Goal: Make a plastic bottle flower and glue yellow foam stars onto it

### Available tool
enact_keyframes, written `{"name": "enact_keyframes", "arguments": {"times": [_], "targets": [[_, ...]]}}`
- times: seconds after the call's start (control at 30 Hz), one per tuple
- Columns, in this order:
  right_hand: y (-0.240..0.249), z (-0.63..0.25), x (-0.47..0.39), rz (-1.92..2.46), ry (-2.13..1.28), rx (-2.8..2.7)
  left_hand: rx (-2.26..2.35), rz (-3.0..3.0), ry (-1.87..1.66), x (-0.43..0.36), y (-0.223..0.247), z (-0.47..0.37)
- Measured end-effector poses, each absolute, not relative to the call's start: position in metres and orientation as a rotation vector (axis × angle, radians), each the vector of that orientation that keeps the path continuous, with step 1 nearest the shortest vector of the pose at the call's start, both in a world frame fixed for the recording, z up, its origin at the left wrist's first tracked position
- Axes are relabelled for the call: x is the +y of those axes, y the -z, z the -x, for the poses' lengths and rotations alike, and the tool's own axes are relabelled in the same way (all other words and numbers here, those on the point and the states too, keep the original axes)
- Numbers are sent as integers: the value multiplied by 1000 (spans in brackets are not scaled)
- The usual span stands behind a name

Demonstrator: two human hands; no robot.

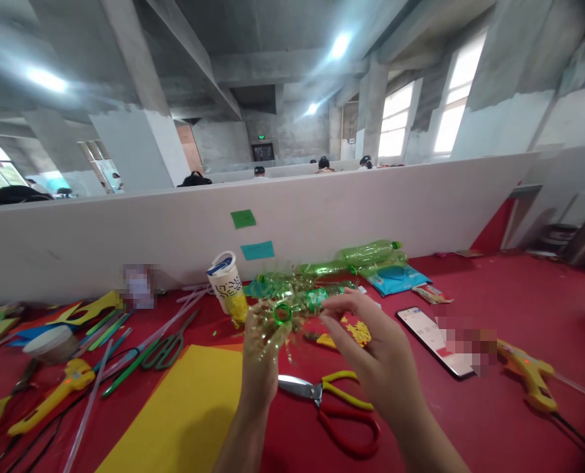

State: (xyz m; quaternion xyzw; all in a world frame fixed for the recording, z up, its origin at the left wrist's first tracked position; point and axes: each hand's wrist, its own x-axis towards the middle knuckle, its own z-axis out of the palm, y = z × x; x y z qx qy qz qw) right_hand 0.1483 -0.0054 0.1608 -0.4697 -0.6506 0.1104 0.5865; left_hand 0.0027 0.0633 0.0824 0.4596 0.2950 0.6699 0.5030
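Observation:
My left hand (262,341) is closed round a piece of clear green plastic bottle (283,313). Its ring-shaped neck faces me, and thin cut strips fan out around it. To the right, my right hand (371,335) is held up with thumb and fingers apart, and nothing shows between them. Under the hands lie large scissors (316,393) with one yellow and one red handle. Small yellow paper pieces (356,330) are partly hidden behind my right hand. Several whole green bottles (371,251) lie beyond, against the white partition.
Yellow paper sheets (184,401) lie at left front. A patterned cup (224,282) stands near the partition (125,230). Yellow glue guns lie at left (50,397) and right (531,374). Also here are dark-handled scissors (167,349), a phone (434,341) and a blue packet (400,279).

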Motion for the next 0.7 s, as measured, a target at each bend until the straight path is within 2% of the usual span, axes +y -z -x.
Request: {"name": "enact_keyframes", "arguments": {"times": [0.2,0.33,0.7], "targets": [[-160,-163,3,1240,-288,-1510,626,-1034,-1508,65,-87,2],[-146,-171,15,1624,-287,-1891,607,-950,-1472,58,-82,7],[-22,-169,-3,1960,-307,-2241,681,-810,-1417,31,-42,39]]}}
